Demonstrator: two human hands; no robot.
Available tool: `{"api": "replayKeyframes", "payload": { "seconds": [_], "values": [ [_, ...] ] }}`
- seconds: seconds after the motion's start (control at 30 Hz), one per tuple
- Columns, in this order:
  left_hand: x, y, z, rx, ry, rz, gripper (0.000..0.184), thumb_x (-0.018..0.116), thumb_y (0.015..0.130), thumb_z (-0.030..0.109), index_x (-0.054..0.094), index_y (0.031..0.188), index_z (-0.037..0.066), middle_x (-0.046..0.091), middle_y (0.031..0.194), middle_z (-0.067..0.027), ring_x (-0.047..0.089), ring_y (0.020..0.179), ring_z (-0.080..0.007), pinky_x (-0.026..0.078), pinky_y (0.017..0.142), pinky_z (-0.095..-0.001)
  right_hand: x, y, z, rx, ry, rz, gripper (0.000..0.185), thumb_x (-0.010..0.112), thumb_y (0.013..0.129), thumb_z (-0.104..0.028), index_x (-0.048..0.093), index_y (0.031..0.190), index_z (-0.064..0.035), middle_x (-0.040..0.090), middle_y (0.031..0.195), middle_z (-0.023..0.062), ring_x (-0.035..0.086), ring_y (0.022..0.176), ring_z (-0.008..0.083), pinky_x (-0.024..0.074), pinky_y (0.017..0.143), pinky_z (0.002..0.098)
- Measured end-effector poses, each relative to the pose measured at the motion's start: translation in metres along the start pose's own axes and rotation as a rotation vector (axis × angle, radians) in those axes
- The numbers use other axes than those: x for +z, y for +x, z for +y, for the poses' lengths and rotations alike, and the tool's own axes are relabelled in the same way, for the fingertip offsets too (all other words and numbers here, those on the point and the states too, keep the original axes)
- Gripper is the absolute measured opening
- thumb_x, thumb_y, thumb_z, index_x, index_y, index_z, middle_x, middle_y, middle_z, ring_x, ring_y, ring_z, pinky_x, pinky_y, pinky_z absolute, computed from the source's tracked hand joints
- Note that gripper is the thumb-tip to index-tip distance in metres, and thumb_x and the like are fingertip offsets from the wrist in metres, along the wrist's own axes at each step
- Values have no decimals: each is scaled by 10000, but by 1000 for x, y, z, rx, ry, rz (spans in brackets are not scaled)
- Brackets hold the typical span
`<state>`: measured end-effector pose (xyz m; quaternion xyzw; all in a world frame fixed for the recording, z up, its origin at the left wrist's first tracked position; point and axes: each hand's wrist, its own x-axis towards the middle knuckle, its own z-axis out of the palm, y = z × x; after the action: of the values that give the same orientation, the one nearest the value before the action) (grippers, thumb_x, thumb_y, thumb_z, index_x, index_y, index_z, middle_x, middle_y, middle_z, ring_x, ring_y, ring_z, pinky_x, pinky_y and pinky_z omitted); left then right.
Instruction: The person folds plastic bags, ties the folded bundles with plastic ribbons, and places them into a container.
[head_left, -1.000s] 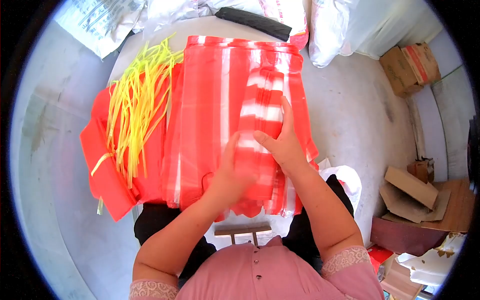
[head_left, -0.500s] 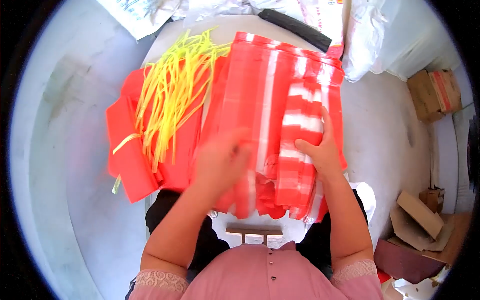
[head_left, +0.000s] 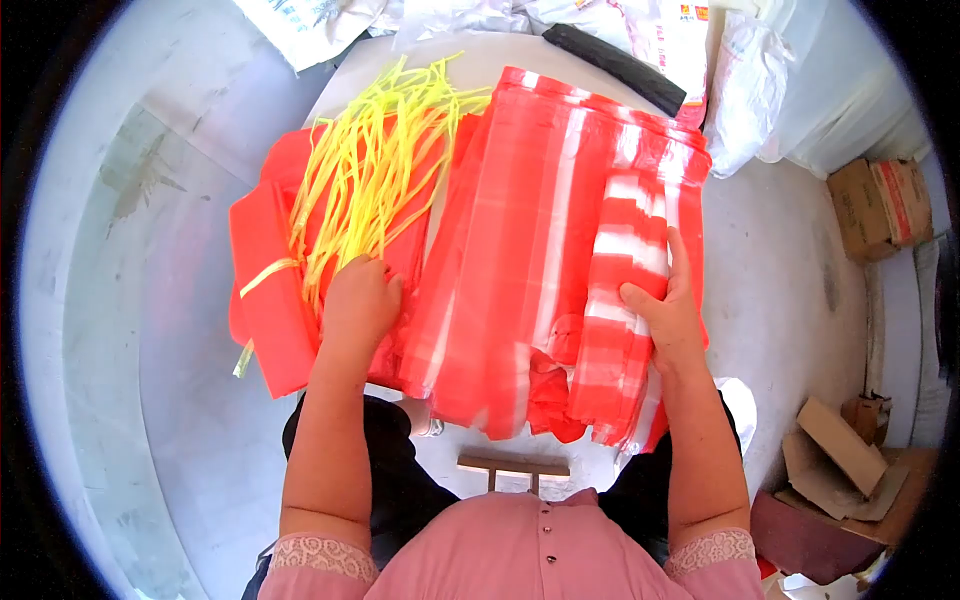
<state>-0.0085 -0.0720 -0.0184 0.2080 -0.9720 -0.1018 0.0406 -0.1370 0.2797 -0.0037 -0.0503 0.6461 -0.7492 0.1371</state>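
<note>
My left hand [head_left: 362,305] is closed at the lower ends of a loose bunch of yellow plastic strips [head_left: 385,165]; its fingertips are partly hidden. Beneath those strips lie red plastic sheets or bags [head_left: 287,155]. A folded red bundle [head_left: 275,325] with a yellow strip tied round it rests at the far left. My right hand [head_left: 668,315] grips a folded stack of red plastic bags [head_left: 618,290], thumb on top and fingers along its right side. That stack lies on a wide pile of flat red plastic bags [head_left: 490,250].
A pale table [head_left: 335,85] carries the pile. Along its far edge are a black roll [head_left: 615,68] and white plastic sacks [head_left: 745,85]. Cardboard boxes stand on the floor at right, one closed [head_left: 875,210] and one with raised flaps [head_left: 840,460]. A wooden bar [head_left: 512,466] shows below the table.
My left hand has moved left from above the red pile to the yellow strips. My right hand stays on the folded stack. The whole view has shifted slightly.
</note>
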Motion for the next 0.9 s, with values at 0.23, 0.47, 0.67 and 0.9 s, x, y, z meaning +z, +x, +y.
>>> {"api": "replayKeyframes", "payload": {
  "seconds": [0.23, 0.47, 0.67, 0.9],
  "values": [
    [-6, -10, 76, -68, -1424, -399, 412, 579, 1078, 361, 762, 1140, -3, 721, 967, -84, 677, 867, -184, 553, 824, -327, 8, -6, -9, 114, 222, 42, 1054, 795, 847, -39, 164, 1689, -102, 444, 1585, 159, 552, 1350, 256, 528, 1064, 393],
    [34, -46, 167, -167, -1662, -1170, 887, 244, 1068, 725, 461, 1535, 2, 617, 1390, -160, 618, 1214, -281, 496, 1027, -455, 10, -15, -9, 224, 335, -72, 1050, 723, 864, 12, 115, 1706, -144, 402, 1616, 128, 538, 1362, 238, 509, 1082, 377],
    [30, -50, 178, -186, -1610, -1029, 678, 445, 1095, 466, 328, 1590, 19, 514, 1523, -173, 545, 1346, -286, 463, 1093, -440, 5, -23, -18, 101, 145, 0, 1039, 755, 848, 1, 160, 1691, -124, 342, 1647, 133, 494, 1404, 252, 488, 1107, 391],
    [13, -54, 207, -117, -1405, -716, 698, 661, 932, -19, 350, 1554, 49, 652, 1271, -144, 668, 1066, -154, 558, 859, -294, -32, -29, -8, -33, -234, -70, 982, 762, 894, -17, 186, 1680, -135, 461, 1554, 161, 550, 1340, 250, 527, 1061, 389]
  ]
}}
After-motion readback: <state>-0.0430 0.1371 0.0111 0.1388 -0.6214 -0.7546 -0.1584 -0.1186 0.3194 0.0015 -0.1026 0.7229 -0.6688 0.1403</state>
